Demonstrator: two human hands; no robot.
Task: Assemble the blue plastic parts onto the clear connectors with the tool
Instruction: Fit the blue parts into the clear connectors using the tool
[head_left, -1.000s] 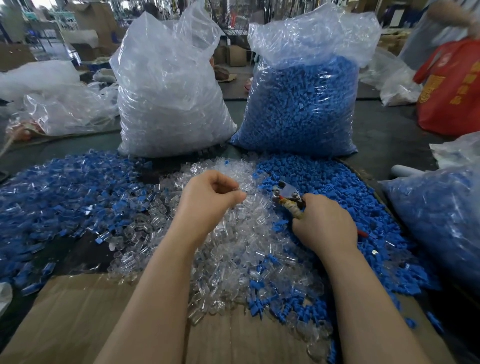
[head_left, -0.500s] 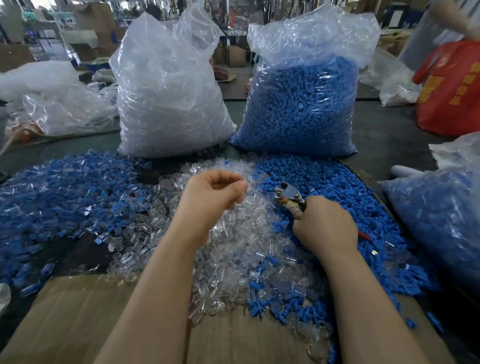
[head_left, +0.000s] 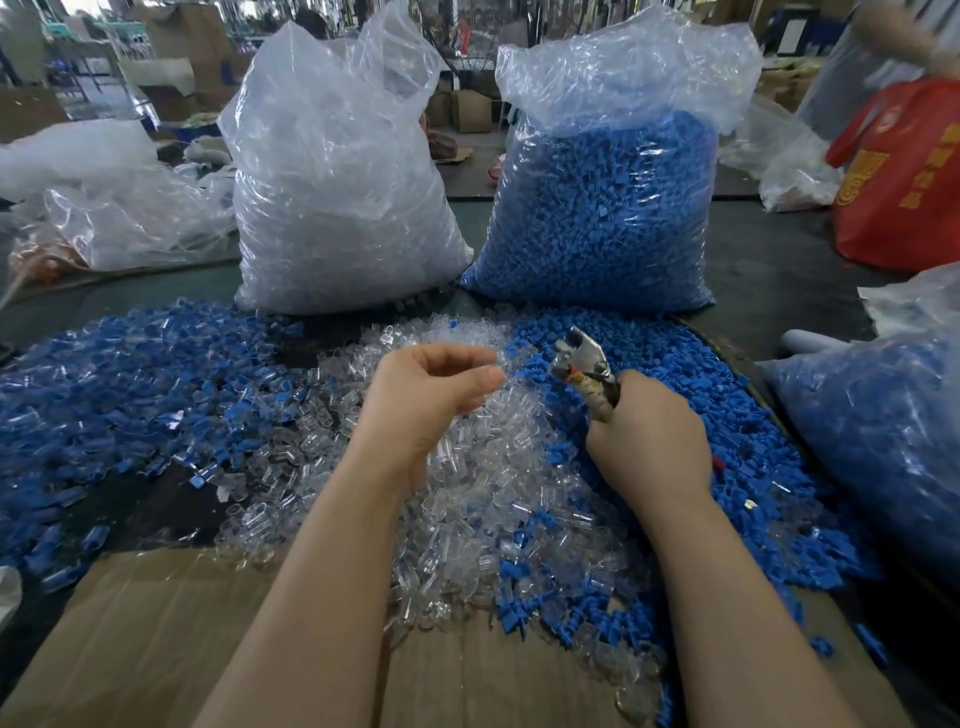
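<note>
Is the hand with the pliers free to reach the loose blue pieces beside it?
Probably yes. The right hand sits right at the heap of blue parts, with nothing between them. But its fingers grip the pliers, so it would likely pick with the tool, not fingers.

Red bag (head_left: 904, 176) far right; brown cardboard sheet (head_left: 156, 639) near; crumpled clear plastic sheeting (head_left: 104, 208) far left.
</note>
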